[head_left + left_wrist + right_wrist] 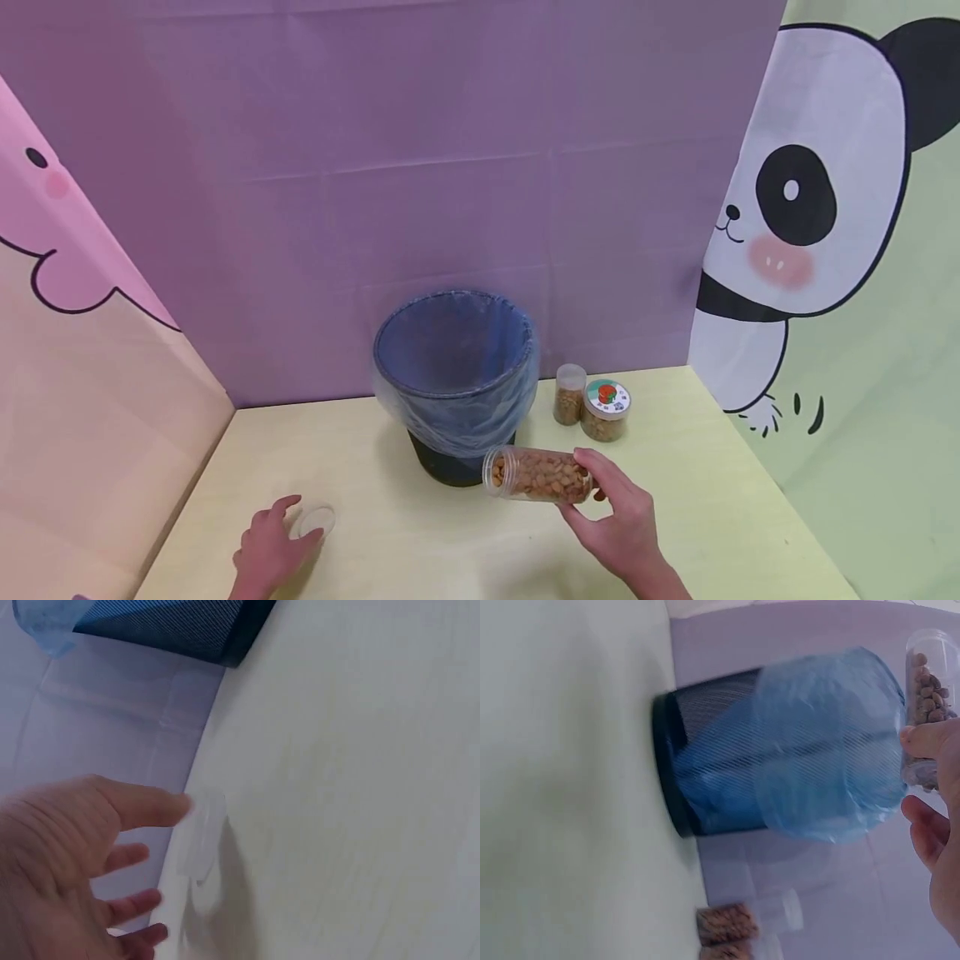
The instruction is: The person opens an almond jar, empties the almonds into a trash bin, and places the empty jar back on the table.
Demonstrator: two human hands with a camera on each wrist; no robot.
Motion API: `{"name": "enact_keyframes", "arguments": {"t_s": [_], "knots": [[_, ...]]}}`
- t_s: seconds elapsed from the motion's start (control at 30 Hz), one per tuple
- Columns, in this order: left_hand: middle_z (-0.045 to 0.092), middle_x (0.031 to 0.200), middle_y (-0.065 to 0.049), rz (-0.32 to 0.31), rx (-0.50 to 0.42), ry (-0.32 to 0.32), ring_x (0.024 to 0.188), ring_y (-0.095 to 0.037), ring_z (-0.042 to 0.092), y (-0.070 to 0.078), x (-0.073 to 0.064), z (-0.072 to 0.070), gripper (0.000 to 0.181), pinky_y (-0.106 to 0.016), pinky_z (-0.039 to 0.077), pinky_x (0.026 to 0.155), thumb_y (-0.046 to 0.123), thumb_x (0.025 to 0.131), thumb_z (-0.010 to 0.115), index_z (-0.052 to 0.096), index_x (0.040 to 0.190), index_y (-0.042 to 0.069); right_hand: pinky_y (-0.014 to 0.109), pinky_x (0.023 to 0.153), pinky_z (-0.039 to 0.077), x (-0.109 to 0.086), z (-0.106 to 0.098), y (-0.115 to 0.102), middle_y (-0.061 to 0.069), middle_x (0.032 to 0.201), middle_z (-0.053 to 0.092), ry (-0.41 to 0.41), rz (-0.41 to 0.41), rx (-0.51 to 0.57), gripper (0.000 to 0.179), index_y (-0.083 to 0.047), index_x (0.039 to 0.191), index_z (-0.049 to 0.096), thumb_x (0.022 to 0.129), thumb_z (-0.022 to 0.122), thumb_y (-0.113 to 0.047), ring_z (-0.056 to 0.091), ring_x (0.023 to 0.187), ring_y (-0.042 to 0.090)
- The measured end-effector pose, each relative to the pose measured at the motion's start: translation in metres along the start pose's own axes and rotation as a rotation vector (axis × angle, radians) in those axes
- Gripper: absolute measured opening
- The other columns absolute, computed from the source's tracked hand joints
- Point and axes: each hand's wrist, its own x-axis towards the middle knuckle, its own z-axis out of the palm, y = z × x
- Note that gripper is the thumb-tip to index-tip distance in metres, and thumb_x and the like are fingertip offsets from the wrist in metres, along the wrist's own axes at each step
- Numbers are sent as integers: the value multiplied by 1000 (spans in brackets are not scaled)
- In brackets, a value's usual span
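My right hand [618,517] grips a clear plastic jar of almonds [547,476] near its base. The jar lies almost level, its uncovered mouth facing left, in front of the bin. In the right wrist view the almonds [928,697] show through the jar wall. Low on the left of the table, my left hand [272,546] has its fingers spread beside a clear round lid [316,522]. The left wrist view shows the thumb tip at the edge of the lid [204,836]; whether they touch I cannot tell.
A dark mesh bin [442,467] with a blue-tinted plastic liner [491,421] stands at the back middle. To its right are a small clear jar of brown bits [569,404] and a squat jar with a printed lid [606,410]. A purple cloth wall [375,167] closes off the back.
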Motion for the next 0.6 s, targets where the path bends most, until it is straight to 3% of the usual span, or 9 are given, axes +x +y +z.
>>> {"name": "enact_keyframes", "arguments": {"t_s": [0.1, 0.3, 0.47, 0.6], "knots": [[46, 127, -33, 52, -51, 60, 108, -59, 46, 12, 0, -4, 59, -70, 36, 77, 30, 86, 71, 47, 133, 3, 17, 55, 48, 9, -7, 6, 11, 115, 67, 43, -18, -29, 56, -2, 121, 64, 85, 70, -44, 62, 78, 16], [51, 120, -30, 233, -220, 173, 109, -46, 50, 45, 3, -16, 43, -58, 42, 84, 10, 89, 69, 54, 128, -2, 19, 54, 48, 33, -24, 18, 10, 111, 68, 114, -62, -79, 56, 0, 117, 65, 84, 70, -45, 59, 70, 14], [53, 124, -23, 316, -292, 211, 107, -44, 57, 75, 4, -27, 42, -55, 46, 82, 7, 91, 66, 55, 131, 4, 18, 55, 47, 53, -35, 27, 9, 111, 68, 139, -77, -98, 55, 0, 117, 65, 81, 72, -41, 57, 67, 13], [55, 127, -19, 386, -318, 238, 108, -41, 59, 99, 0, -35, 46, -53, 46, 82, 4, 89, 67, 55, 134, 7, 17, 56, 46, 63, -42, 31, 8, 111, 68, 142, -67, -83, 53, 0, 118, 65, 74, 77, -27, 57, 66, 12]]}}
